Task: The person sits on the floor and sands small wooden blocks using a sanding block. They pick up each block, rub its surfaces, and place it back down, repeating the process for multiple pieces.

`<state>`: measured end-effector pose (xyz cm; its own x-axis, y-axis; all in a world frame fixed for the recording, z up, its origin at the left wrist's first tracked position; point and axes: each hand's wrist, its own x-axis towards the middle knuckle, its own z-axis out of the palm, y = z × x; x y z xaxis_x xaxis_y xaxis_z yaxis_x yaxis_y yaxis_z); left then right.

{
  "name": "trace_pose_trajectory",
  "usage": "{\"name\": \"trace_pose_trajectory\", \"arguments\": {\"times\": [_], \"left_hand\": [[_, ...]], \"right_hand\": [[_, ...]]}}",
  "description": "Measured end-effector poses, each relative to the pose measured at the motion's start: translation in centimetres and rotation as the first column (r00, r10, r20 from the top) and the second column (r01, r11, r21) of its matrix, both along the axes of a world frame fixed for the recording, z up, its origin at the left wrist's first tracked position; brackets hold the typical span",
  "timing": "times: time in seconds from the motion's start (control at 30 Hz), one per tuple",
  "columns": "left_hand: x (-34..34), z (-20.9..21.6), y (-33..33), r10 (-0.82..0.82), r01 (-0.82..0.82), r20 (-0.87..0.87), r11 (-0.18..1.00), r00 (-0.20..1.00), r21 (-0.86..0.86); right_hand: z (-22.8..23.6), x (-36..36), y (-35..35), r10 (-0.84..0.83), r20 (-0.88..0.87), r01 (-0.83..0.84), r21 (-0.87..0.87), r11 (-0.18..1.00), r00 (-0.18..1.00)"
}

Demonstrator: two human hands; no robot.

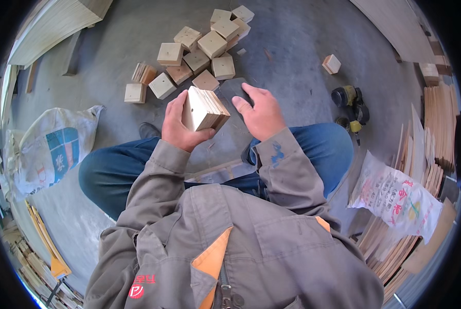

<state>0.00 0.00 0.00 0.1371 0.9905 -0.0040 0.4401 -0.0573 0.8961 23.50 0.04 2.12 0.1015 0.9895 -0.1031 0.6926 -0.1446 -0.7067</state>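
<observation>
My left hand (178, 126) is wrapped round a wooden block (199, 109) of stacked plywood layers, with a small dark hole in its pale face. The block is held tilted above the floor, between my knees. Just to its right, my right hand (262, 112) grips a dark grey flat piece (231, 89) between thumb and fingers; it looks like an abrasive pad or sheet, but its kind is not certain. The piece is close to the block's right side. Beyond my hands lies a loose heap of similar blocks (212, 45), several with a hole in the face.
A single block (332, 64) lies apart at the right. Nearer stands a black and yellow power drill (353, 105). A printed white sack (395, 198) rests on wooden strips (439, 123) at the right; another sack (50, 149) lies at the left. Large boards (55, 31) lean at the far left.
</observation>
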Motion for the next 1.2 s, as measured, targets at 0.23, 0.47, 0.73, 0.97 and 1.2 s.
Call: {"name": "trace_pose_trajectory", "arguments": {"times": [0.23, 0.47, 0.73, 0.97, 1.2], "left_hand": [[-0.6, -1.1, 0.0, 0.062, -0.061, -0.077, 0.998, 0.995, 0.022], [0.9, -0.2, -0.5, -0.040, 0.041, -0.009, 0.998, 0.999, 0.053], [-0.5, -1.1, 0.1, -0.007, 0.004, 0.039, 0.996, 0.999, 0.088], [-0.4, -0.5, 0.0, -0.035, 0.034, 0.012, 0.997, 0.999, 0.072], [0.1, 0.4, -0.4, -0.237, 0.265, 0.254, 0.960, 0.938, -0.085]], "right_hand": [[0.6, -1.9, -1.8, 0.098, 0.044, -0.100, 0.031, 0.995, 0.994], [-1.1, -1.2, 0.2, 0.012, 0.009, -0.012, -0.009, 1.000, 1.000], [1.5, 0.1, 0.1, -0.051, -0.065, 0.059, 0.119, 0.991, 0.997], [1.3, -1.2, -1.3, 0.171, -0.074, -0.156, 0.172, 0.973, 0.983], [-0.7, 0.1, 1.5, -0.011, -0.167, 0.024, 0.077, 0.997, 0.986]]}}
